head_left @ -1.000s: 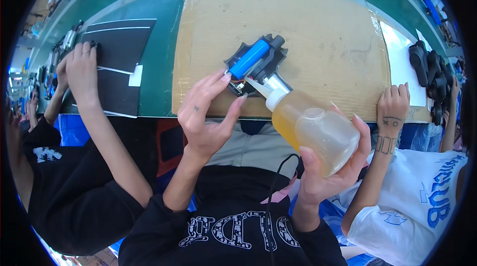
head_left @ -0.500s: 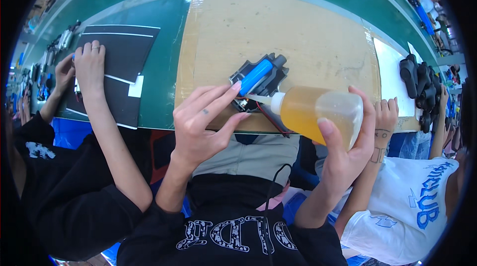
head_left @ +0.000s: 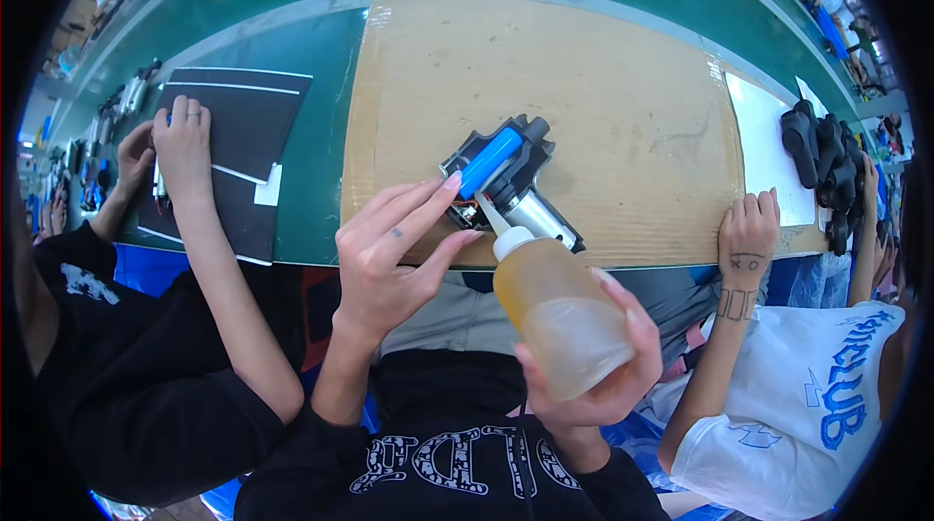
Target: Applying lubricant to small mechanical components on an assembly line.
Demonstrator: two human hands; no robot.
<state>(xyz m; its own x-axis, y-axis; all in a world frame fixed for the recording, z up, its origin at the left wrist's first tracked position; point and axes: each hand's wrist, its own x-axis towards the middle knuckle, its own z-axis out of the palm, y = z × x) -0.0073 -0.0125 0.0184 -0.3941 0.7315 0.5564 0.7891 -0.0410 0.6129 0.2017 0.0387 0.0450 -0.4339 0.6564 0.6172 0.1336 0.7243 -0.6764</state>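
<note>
In front of me on a cardboard sheet lies an opened black plastic housing (head_left: 532,163), holding a blue cylindrical cell (head_left: 491,161), a silvery cylinder (head_left: 543,217) and some thin wires. My left hand (head_left: 384,251) grips the near left end of this housing, its index fingertip against the blue cell and its thumb by the lower edge. My right hand (head_left: 623,365) is closed around a translucent squeeze bottle (head_left: 564,312) of amber liquid. The bottle is tilted, its narrow nozzle pointing into the housing beside the cell and wires. Whether liquid comes out is too small to tell.
The cardboard sheet (head_left: 623,64) covers the green table (head_left: 331,132). At left, a person's hands (head_left: 185,146) work over a black mat (head_left: 248,127). At right, another person's hand (head_left: 749,229) rests at the cardboard's edge, near a pile of black parts (head_left: 827,161).
My right hand has swung the bottle left and nearer to me, so it points more steeply away, uncovering the silvery cylinder. My left hand keeps its place at the housing.
</note>
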